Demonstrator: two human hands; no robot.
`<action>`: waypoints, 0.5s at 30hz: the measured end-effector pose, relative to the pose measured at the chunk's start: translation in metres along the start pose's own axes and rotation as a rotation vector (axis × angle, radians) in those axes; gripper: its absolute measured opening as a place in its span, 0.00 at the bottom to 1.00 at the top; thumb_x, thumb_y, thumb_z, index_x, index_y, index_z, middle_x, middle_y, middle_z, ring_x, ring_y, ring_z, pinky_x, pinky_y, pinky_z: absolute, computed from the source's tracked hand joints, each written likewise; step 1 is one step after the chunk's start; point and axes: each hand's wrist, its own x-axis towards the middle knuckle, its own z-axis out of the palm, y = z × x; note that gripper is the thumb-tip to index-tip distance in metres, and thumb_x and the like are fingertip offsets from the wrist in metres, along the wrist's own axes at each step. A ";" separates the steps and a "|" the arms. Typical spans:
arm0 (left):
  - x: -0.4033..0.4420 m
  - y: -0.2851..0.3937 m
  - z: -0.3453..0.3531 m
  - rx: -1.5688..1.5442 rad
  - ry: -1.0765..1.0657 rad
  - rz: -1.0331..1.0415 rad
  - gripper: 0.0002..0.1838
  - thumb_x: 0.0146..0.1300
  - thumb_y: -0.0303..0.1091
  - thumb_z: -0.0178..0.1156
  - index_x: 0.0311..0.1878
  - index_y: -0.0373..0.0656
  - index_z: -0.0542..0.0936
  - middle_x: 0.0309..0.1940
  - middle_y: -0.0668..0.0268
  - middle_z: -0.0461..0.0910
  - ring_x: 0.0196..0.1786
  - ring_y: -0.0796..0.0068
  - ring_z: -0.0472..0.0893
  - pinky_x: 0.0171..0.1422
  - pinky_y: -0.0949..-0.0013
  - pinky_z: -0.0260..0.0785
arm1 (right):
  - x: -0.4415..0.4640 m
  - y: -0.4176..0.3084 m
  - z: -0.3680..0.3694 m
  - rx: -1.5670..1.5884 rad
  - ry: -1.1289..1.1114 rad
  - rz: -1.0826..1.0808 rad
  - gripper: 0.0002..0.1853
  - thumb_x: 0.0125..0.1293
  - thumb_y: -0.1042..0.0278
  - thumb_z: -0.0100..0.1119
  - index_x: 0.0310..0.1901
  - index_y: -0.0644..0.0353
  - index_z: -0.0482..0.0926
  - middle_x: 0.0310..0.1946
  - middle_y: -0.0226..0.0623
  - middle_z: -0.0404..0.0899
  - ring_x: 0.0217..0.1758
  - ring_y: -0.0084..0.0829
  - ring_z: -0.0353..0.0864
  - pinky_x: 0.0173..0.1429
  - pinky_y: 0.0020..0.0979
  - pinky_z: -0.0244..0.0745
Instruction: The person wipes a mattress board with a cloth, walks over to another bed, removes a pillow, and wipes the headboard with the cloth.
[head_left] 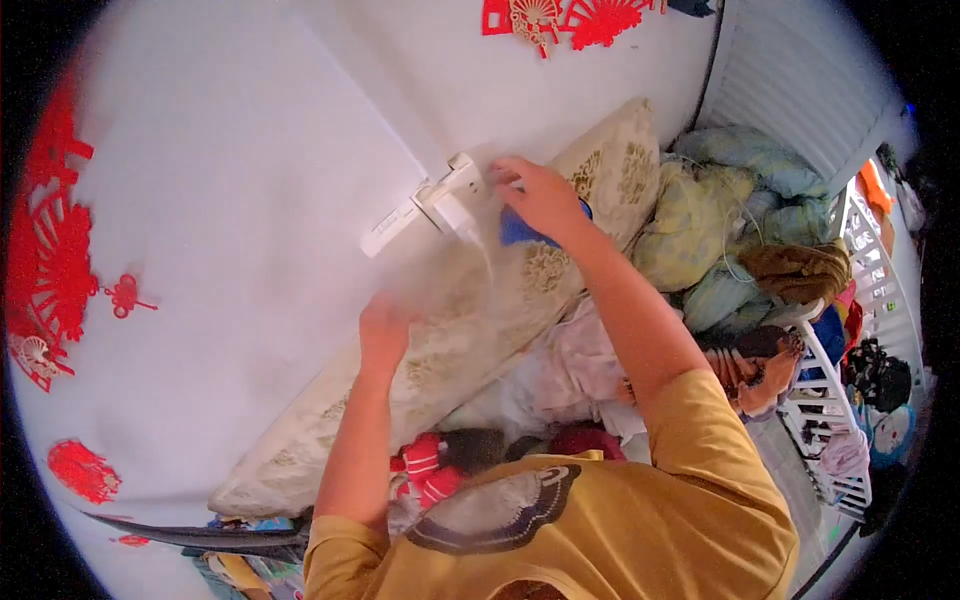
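A white power strip or socket block (pixel 465 182) is on the white wall, with a white plug or adapter (pixel 453 215) in it and a pale cable hanging down. Just right of the block is my right hand (pixel 538 197), fingers bent with a gap between them and nothing visible in them. Behind that hand a blue object (pixel 522 230) shows in part. My left hand (pixel 388 325) is lower down, in front of the wall beside the patterned cream headboard (pixel 420 375); motion smears its fingers.
Red paper decorations (pixel 62 260) hang on the wall. Rumpled bedding (pixel 700 220) lies to the right of the headboard, near a white slatted rail (pixel 825 400). Clothes (pixel 590 365) and a red striped item (pixel 428 468) are heaped below.
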 end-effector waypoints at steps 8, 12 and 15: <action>0.047 -0.030 -0.001 0.207 -0.208 0.114 0.10 0.74 0.32 0.63 0.47 0.34 0.87 0.29 0.64 0.81 0.30 0.77 0.80 0.35 0.70 0.76 | 0.008 -0.015 -0.002 -0.075 -0.153 0.023 0.15 0.68 0.51 0.64 0.47 0.53 0.83 0.39 0.41 0.87 0.45 0.50 0.86 0.47 0.52 0.78; 0.043 -0.029 0.002 0.163 -0.131 0.134 0.10 0.72 0.33 0.66 0.46 0.35 0.88 0.29 0.66 0.80 0.27 0.78 0.77 0.32 0.71 0.72 | 0.009 -0.017 -0.004 -0.126 -0.143 0.015 0.11 0.65 0.56 0.66 0.42 0.51 0.83 0.37 0.39 0.87 0.44 0.49 0.85 0.46 0.48 0.77; 0.051 -0.065 0.003 0.277 -0.072 0.371 0.10 0.71 0.34 0.67 0.46 0.36 0.88 0.30 0.67 0.80 0.27 0.80 0.76 0.31 0.72 0.71 | 0.011 -0.016 -0.004 -0.164 -0.128 -0.054 0.10 0.66 0.56 0.64 0.40 0.52 0.82 0.36 0.41 0.86 0.43 0.51 0.85 0.45 0.51 0.77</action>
